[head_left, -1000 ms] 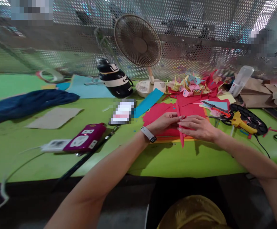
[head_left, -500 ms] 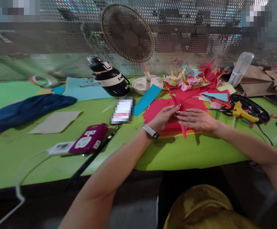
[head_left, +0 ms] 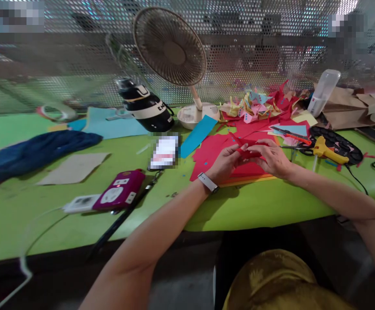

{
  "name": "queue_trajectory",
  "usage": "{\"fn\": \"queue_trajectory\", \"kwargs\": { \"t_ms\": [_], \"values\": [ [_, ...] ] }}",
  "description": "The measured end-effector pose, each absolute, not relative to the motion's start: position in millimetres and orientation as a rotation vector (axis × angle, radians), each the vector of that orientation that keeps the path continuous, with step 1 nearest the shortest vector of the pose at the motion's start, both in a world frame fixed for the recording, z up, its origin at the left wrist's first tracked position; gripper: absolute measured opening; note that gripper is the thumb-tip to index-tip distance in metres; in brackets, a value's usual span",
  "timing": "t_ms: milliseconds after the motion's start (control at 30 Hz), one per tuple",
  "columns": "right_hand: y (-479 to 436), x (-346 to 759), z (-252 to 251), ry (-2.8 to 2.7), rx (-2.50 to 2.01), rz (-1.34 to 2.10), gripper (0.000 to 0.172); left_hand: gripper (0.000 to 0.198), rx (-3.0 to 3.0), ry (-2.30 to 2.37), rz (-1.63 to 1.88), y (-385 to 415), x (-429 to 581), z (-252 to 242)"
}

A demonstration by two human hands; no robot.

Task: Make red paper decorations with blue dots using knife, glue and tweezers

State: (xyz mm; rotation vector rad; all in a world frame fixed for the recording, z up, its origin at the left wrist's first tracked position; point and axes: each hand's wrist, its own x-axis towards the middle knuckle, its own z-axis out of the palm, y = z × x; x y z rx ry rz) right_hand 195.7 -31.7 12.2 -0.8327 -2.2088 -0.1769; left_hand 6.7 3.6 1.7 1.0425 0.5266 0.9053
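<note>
A piece of folded red paper is pinched between my two hands, above a stack of red paper sheets on the green table. My left hand has its thumb and fingers closed on the paper's left side. From the right, my right hand grips the other side with curled fingers. Part of the folded paper is hidden behind the fingers. Orange and yellow sheet edges show beneath the red stack. Small blue dots lie scattered on the red sheets.
A yellow glue gun, a black tray and an orange-handled cutter lie to the right. Behind are folded paper shapes and a fan. Leftward are a phone, a purple power bank and a black bottle.
The red paper strip, earlier lying lengthwise under both hands, is now turned and lifted between the fingers. My right hand's fingers have gone from flat to curled.
</note>
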Motion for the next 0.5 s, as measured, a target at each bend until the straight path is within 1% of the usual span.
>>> {"fn": "queue_trajectory", "kwargs": {
  "t_ms": [200, 367, 433, 500],
  "values": [
    [-35.4, 196.5, 12.9, -2.171, -0.896, -0.162, 0.031, 0.046, 1.104, 0.523, 0.850, 0.2, 10.3, -2.6],
    [-30.2, 205.4, 17.8, -2.415, -0.692, -0.144, 0.046, 0.042, 1.019, 0.588, 0.891, 2.0, 8.0, 5.5],
    [-26.5, 211.0, 20.9, -2.517, -0.573, -0.213, 0.044, 0.044, 0.965, 0.633, 0.925, 4.9, 5.8, 7.9],
    [-23.8, 215.0, 23.3, -2.557, -0.539, -0.314, 0.037, 0.045, 0.948, 0.651, 0.918, 7.5, 3.9, 8.5]
  ]
}}
